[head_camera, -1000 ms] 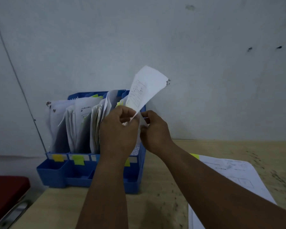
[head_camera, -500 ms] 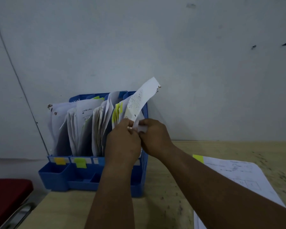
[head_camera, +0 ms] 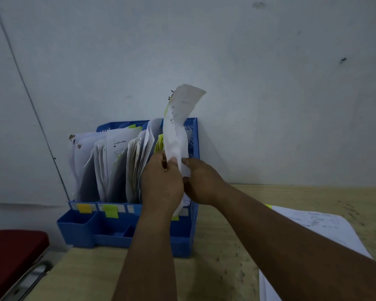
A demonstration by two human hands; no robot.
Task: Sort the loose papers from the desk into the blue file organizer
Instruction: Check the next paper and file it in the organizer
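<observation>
Woodgrain desk [head_camera: 237, 268], hands [head_camera: 178, 181] pinching curled paper [head_camera: 178, 127]

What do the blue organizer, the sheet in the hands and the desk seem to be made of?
Blue organizer: likely moulded plastic, smooth, with a slotted side wall. Sheet: thin white paper; it curls over at the top. Desk: pale wood or wood-look laminate, with faint grain and dark specks.
</observation>
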